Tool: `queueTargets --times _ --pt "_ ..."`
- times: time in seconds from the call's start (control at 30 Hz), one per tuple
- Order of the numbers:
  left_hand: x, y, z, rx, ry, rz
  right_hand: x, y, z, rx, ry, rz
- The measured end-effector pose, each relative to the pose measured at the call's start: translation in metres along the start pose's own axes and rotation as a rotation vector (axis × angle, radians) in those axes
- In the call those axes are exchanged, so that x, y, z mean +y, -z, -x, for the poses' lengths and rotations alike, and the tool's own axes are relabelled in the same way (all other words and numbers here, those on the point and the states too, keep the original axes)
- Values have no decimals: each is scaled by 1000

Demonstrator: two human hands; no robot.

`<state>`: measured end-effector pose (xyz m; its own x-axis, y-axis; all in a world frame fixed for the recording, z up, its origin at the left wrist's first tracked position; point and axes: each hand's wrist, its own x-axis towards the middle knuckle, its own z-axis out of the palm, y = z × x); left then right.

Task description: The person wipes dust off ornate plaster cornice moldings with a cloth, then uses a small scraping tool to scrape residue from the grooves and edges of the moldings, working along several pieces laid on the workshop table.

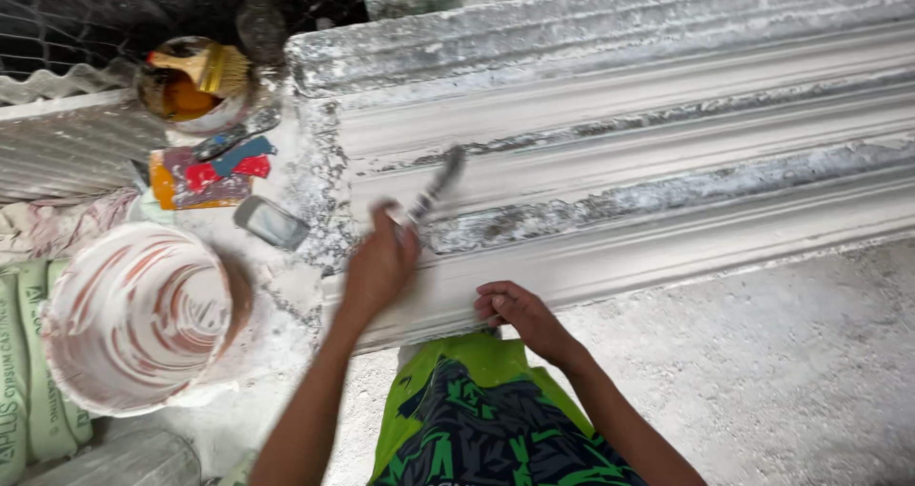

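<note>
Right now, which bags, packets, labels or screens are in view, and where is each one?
Sack: far left edge beside the white bucket; pale green, soft, dark print on it.
Flat packet: above the bucket; rectangular, orange, red and blue.
Phone: just right of the packet; dark screen, plaster-dusted.
</note>
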<state>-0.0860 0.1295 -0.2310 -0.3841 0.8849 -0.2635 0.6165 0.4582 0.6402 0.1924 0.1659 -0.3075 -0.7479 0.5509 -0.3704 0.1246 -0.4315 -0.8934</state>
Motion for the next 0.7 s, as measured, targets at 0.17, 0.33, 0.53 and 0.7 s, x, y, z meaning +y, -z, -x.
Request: queueTargets --times 0.17,0.33,0.53,0.7 --pt "37 -114 94 -143 -60 675 16 -9 31 12 -148 -258" --pt "19 -108 131 -208 -271 542 27 -42 41 40 -47 -441" --pt "-19 -34 116 -185 -447 282 50 -74 -4 162 -32 -439" --pt "-93 70 118 191 -337 203 68 -115 -76 243 176 -273"
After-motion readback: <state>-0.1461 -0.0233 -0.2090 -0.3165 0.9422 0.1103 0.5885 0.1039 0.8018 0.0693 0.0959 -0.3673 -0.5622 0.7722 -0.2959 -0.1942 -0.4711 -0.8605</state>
